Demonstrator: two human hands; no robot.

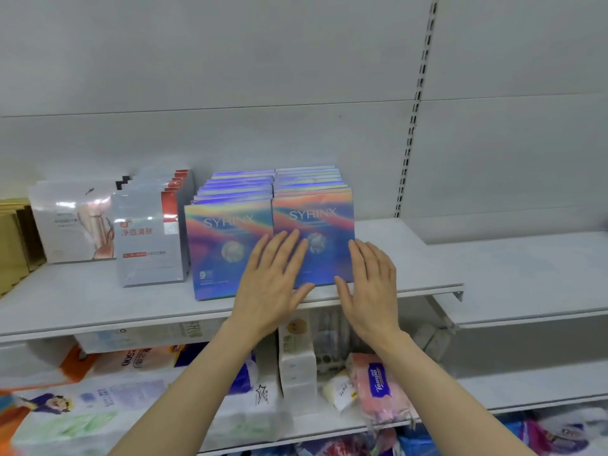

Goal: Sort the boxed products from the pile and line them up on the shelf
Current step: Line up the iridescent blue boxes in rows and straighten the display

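Two rows of iridescent SYRINX boxes stand upright on the white shelf. The left row and the right row sit side by side, each several boxes deep. My left hand lies flat with straight fingers against the front of the right row's first box, near the seam between the rows. My right hand is open at that box's right edge, fingers straight and thumb near its lower corner.
Left of the SYRINX boxes stand a row of grey-and-red boxes, a white box and gold boxes. The shelf ends at the right, where a lower shelf begins. Tissue packs fill the shelf below.
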